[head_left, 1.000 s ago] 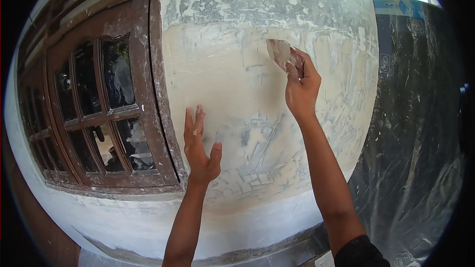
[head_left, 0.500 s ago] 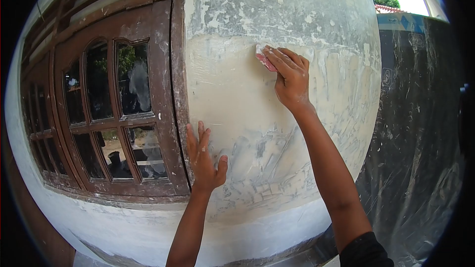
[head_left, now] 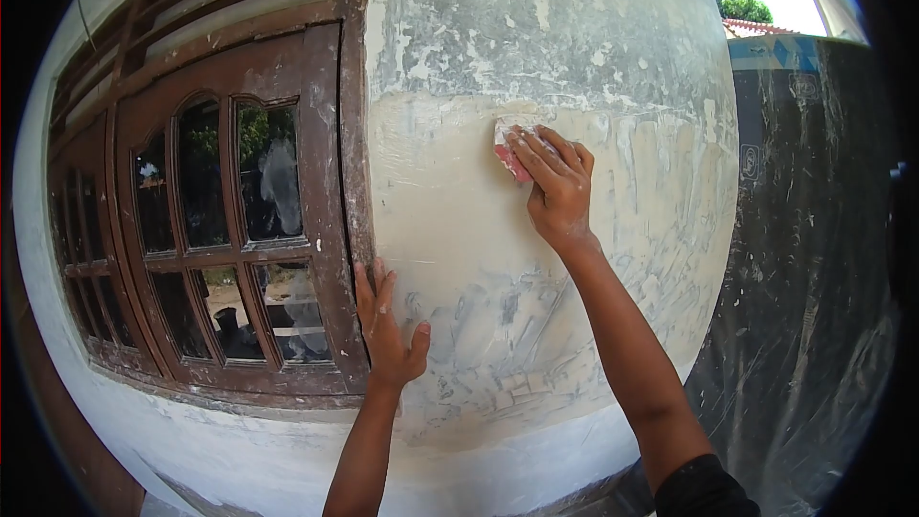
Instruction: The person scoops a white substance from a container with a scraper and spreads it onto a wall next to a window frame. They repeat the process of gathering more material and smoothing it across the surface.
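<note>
My right hand (head_left: 558,187) grips a flat red putty scraper (head_left: 512,158) smeared with white filler. The scraper is against the wall (head_left: 450,191), just under the line where grey, patchy old paint gives way to cream filler. My fingers cover part of the tool. Lower and to the left, my left hand (head_left: 391,330) is spread open at the wall beside the brown window frame (head_left: 356,182), holding nothing. White residue shows on the fingers of both hands. Below and between the hands, the filler is streaky, with grey showing through.
A brown wooden window (head_left: 215,254) with glass panes fills the left side. At the right stands a dark panel (head_left: 804,258) with a blue top band, scuffed with white marks. A white ledge (head_left: 459,474) runs along the wall's bottom.
The view has tilted slightly upward, so the wall and window sit lower in frame. My right hand and the scraper have slid slightly down the wall; my left hand stays near the frame.
</note>
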`<state>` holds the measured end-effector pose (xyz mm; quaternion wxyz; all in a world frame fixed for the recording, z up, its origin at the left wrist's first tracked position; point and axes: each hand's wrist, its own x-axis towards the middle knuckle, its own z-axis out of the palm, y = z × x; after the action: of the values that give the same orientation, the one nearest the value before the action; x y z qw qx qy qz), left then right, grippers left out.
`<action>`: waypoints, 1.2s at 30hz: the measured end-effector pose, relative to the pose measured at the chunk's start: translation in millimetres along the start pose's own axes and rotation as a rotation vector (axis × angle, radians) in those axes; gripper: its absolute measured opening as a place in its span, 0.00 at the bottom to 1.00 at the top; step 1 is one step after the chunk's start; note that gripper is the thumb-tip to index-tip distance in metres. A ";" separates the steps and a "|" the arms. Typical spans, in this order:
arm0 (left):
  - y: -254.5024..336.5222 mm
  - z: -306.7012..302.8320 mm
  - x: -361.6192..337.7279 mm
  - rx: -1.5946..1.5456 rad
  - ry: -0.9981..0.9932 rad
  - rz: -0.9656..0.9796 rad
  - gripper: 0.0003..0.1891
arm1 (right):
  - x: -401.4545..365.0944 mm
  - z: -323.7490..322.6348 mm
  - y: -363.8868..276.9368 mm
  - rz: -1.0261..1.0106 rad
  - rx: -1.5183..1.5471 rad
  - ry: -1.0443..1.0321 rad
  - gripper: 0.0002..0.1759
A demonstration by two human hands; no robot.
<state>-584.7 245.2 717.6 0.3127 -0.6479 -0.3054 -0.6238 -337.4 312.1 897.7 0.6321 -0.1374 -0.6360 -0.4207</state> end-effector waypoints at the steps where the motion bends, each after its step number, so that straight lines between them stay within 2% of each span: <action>1: -1.2 -2.2 0.7 -0.010 -0.009 -0.016 0.38 | 8.4 3.7 1.9 -0.001 0.002 0.001 0.36; 4: -6.4 -3.5 0.7 -0.043 -0.013 -0.057 0.40 | 17.6 13.5 2.3 0.024 0.010 -0.005 0.35; 9: -10.8 -8.8 -1.2 -0.095 -0.016 -0.092 0.43 | -37.3 6.2 -15.6 0.015 -0.015 -0.045 0.35; 10: -9.8 -9.0 -1.1 -0.194 0.004 -0.119 0.44 | -44.0 1.6 -17.7 0.009 -0.011 -0.066 0.35; 11: -9.8 -8.9 0.4 -0.292 0.027 -0.144 0.45 | -42.9 -2.3 -18.3 0.011 0.013 -0.060 0.35; 14: -14.1 -9.9 -0.7 -0.338 -0.001 -0.168 0.47 | -9.3 -0.1 -12.5 0.007 0.019 0.037 0.34; 18: -16.1 -9.9 0.0 -0.253 -0.024 -0.138 0.47 | 26.3 15.8 -4.7 0.021 -0.008 0.016 0.35; 26: -16.1 -14.0 5.4 -0.233 -0.051 -0.099 0.46 | -61.6 -8.9 -23.7 -0.001 0.016 -0.094 0.35; 33: -19.6 -8.5 4.5 -0.217 -0.055 -0.151 0.47 | 20.1 4.8 1.7 0.015 -0.030 0.012 0.37; 36: -22.2 -7.5 3.6 -0.255 -0.022 -0.136 0.47 | 6.9 13.5 -0.5 0.025 -0.008 -0.048 0.36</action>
<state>-606.6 253.0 721.9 0.1818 -0.6670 -0.2703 -0.6701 -348.2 319.0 906.0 0.6212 -0.1580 -0.6475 -0.4121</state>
